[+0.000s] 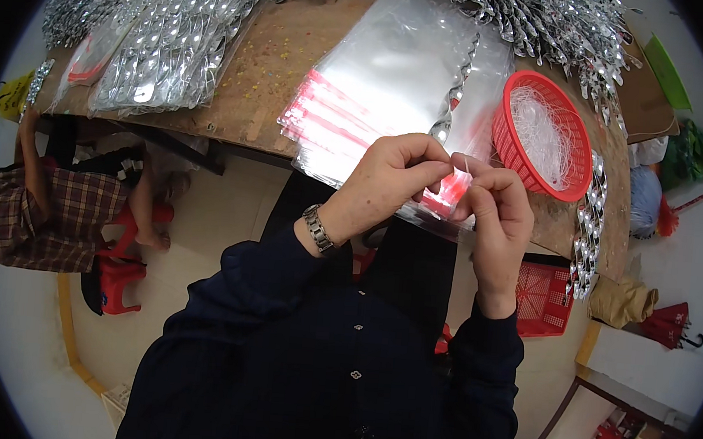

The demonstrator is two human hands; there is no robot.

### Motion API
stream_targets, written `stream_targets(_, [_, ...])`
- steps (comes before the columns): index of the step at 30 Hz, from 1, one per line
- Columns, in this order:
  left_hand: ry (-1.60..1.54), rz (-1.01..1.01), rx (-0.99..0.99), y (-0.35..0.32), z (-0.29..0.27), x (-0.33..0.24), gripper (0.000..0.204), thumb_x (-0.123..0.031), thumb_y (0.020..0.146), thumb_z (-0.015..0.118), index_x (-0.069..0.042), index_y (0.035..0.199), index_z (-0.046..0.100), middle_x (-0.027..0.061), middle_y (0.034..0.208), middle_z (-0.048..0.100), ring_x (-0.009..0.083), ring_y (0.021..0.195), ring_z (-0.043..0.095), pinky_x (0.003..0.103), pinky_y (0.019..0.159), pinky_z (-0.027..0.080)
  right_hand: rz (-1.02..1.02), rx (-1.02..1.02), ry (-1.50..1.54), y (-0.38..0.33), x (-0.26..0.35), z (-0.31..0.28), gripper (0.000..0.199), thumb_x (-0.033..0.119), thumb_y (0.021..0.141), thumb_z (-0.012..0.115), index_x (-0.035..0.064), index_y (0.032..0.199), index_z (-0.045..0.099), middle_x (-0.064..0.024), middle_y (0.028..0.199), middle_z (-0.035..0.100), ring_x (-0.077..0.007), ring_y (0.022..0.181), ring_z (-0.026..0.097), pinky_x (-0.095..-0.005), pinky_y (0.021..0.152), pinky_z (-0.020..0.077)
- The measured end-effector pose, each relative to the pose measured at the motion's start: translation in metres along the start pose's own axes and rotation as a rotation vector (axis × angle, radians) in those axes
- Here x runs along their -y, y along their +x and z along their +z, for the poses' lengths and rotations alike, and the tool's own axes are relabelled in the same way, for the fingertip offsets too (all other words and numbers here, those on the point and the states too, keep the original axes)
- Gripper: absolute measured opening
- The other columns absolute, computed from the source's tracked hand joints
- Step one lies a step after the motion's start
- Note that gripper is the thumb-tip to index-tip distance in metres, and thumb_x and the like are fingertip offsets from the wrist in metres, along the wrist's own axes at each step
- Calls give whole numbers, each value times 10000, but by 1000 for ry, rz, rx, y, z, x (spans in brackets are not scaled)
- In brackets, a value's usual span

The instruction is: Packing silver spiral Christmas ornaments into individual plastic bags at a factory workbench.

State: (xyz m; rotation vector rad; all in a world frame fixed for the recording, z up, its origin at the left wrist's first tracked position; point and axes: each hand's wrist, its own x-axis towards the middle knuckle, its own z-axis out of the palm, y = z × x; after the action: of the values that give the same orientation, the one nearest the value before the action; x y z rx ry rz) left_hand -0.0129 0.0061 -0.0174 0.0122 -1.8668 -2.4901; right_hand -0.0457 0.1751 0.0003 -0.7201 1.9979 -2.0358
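Note:
A twisted silver strip (458,92) lies over a stack of clear plastic bags (380,65) with red-and-white edges. My left hand (392,173), a metal watch at its wrist, is pinched closed at the strip's near end. Close beside it on the right, my right hand (497,206) is also closed, thumb against bent fingers. A thin clear thread (466,164) shows between the two hands, seemingly in the right fingertips. Just right of the hands, a round red plastic basket (512,141) holds a tangle of clear thread (543,140).
Heaps of silver twisted strips (541,20) cover the table's (273,56) far side, some hanging over its right edge. Bagged strips (158,60) lie at left. Below right sits a red crate (541,305). Another person (46,212) in a checked shirt sits at left near red stools (122,280).

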Motion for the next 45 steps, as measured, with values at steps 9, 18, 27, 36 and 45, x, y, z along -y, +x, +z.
stream_targets(9, [63, -74, -12, 1, -3, -5, 162, -143, 886, 632, 13, 901, 669, -14, 727, 608, 41, 645, 520, 202, 586, 430, -547, 118, -1021, 11, 8, -9, 124, -36, 756, 631, 38, 838, 574, -114, 1082, 670, -251, 771, 602, -331, 699, 468])
stream_targets(18, [92, -59, 11, 2, -3, 0, 164, -165, 883, 654, -20, 951, 686, -32, 762, 616, 19, 644, 520, 162, 564, 410, -677, 182, -1100, 13, 7, -6, 146, 10, 714, 678, 45, 825, 591, -80, 1093, 650, -238, 764, 585, -335, 689, 463])
stream_targets(27, [40, -131, 33, 3, -3, -2, 166, -160, 898, 630, -15, 962, 680, -28, 757, 612, 20, 639, 517, 160, 562, 410, -592, 148, -1017, 8, 2, -6, 160, -22, 718, 679, 39, 837, 591, -101, 1096, 638, -264, 787, 585, -337, 695, 472])
stream_targets(36, [35, -105, 30, 1, -7, 0, 142, -148, 916, 604, -35, 948, 683, -34, 741, 601, 19, 624, 500, 166, 556, 400, -463, -49, -708, 7, -2, 5, 75, -38, 799, 608, 3, 851, 573, -146, 985, 617, -291, 802, 599, -334, 687, 486])
stream_targets(45, [37, -32, 61, -2, -5, 1, 167, -146, 895, 599, 2, 873, 673, -23, 706, 589, 40, 629, 505, 193, 566, 410, -144, -96, -477, 7, -11, 1, 35, -34, 883, 535, -19, 892, 565, -53, 909, 592, -68, 646, 515, -203, 576, 423])
